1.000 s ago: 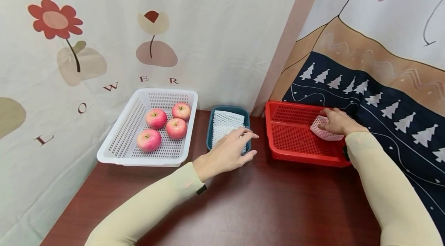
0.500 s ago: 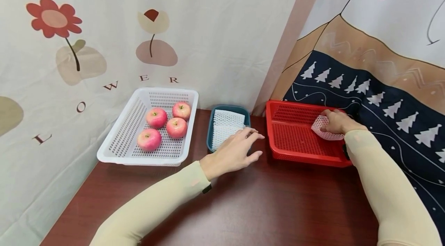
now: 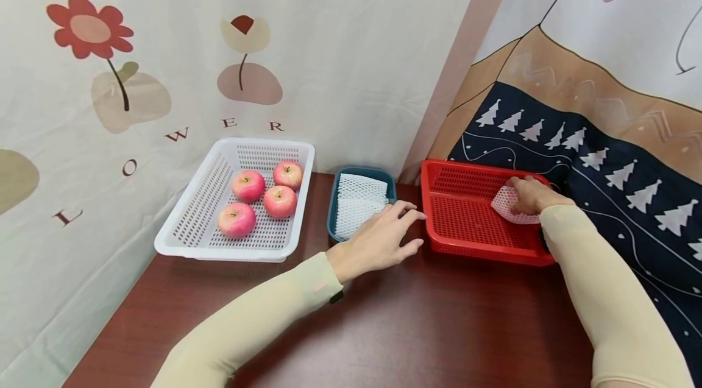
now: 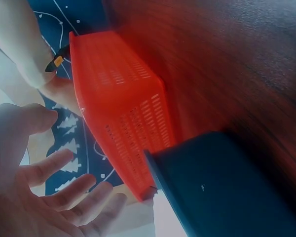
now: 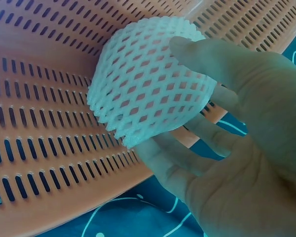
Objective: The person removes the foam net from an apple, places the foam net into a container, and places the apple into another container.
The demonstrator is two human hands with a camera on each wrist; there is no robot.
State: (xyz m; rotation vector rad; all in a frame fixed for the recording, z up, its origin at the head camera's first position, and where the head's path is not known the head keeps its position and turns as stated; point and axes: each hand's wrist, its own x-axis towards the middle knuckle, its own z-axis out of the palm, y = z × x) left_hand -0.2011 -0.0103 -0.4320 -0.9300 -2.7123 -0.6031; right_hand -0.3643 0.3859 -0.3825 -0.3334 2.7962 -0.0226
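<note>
My right hand (image 3: 531, 194) is at the right end of the red basket (image 3: 457, 217), gripping an apple in a white foam net (image 3: 504, 205). In the right wrist view, the thumb lies on top of the foam net (image 5: 148, 84) and the fingers curl around its near side; reddish colour shows through the mesh. My left hand (image 3: 381, 240) hovers with spread, relaxed fingers in front of the small blue container (image 3: 331, 208), its fingertips close to the basket's left side. Nothing is in that hand (image 4: 44, 182). Folded white foam nets (image 3: 359, 193) lie in the container, partly hidden by the hand.
A white basket (image 3: 183, 217) on the left holds several red apples (image 3: 237, 220). All the containers stand along the back of a dark reddish-brown table (image 3: 428, 321). Printed curtains (image 3: 351, 59) hang right behind them.
My left hand has drifted right, from over the blue container toward the red basket. My right hand stays on the netted apple, with only a slight shift of its fingers.
</note>
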